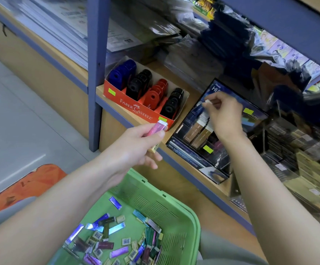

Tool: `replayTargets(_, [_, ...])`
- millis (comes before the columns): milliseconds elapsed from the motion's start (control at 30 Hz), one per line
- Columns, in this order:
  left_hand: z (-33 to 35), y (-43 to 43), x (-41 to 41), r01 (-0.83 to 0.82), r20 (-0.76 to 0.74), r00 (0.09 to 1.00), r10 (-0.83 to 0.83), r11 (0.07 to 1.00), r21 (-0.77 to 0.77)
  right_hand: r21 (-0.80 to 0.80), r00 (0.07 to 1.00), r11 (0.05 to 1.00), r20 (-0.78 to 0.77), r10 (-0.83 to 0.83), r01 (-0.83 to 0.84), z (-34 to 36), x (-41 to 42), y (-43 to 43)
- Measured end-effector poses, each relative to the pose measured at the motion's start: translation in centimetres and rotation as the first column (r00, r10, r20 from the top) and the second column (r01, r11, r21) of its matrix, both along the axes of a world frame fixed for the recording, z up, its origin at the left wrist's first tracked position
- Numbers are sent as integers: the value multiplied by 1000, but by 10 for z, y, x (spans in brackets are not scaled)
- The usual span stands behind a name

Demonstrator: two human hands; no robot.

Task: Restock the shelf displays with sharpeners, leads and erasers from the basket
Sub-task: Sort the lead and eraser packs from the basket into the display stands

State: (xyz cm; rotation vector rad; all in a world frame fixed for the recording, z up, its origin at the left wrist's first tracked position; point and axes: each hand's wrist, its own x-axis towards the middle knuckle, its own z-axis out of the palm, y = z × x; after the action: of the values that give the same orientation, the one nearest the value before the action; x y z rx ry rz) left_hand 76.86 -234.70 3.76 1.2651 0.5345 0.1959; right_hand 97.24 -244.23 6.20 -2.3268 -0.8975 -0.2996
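Observation:
My left hand (138, 146) grips a pink slim eraser (156, 128) with a white end, plus a yellowish piece below the fingers, just in front of the shelf edge. My right hand (224, 115) pinches another slim eraser (208, 101) by its white end above the black eraser display stand (199, 161), where several gold and dark erasers stand in slots. The green basket (184, 205) sits below, holding several shiny slim erasers (117, 234). A red sharpener box (138, 109) with blue, black and red sharpeners stands on the shelf to the left of the stand.
A blue shelf upright (96, 73) rises at the left. Stacked wrapped paper goods (59, 25) fill the shelf behind. Small boxed stock (304, 165) packs the shelf at right. An orange object (25, 186) lies on the floor at lower left.

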Motion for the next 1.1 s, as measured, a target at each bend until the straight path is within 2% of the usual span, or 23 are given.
replayTargets(200, [-4, 12, -6, -48, -21, 999, 48, 999, 12, -154, 995, 988, 95, 27, -12, 8, 13, 10])
replayTargets(500, [-6, 18, -10, -78, -20, 997, 78, 997, -19, -186, 996, 982, -88, 9, -25, 20, 23, 17])
replayTargets(633, [-5, 20, -11, -73, -18, 997, 72, 997, -14, -221, 994, 975, -109, 4, -29, 11, 26, 14])
replayTargets(800, [-4, 21, -10, -73, -21, 997, 73, 997, -16, -292, 1000, 956, -3, 23, -23, 4, 21, 18])
replayTargets(933, [-5, 22, -11, -57, -18, 998, 58, 998, 34, -407, 992, 912, 125, 3, 49, 8, 11, 17])
replayTargets(1000, [-7, 23, -12, -60, -13, 998, 60, 998, 25, -370, 986, 929, 162, 39, 24, 9, -2, 15])
replayTargets(1100, [-6, 22, -11, -44, -25, 999, 44, 999, 9, -184, 992, 978, 60, 111, -99, 4, -39, 7])
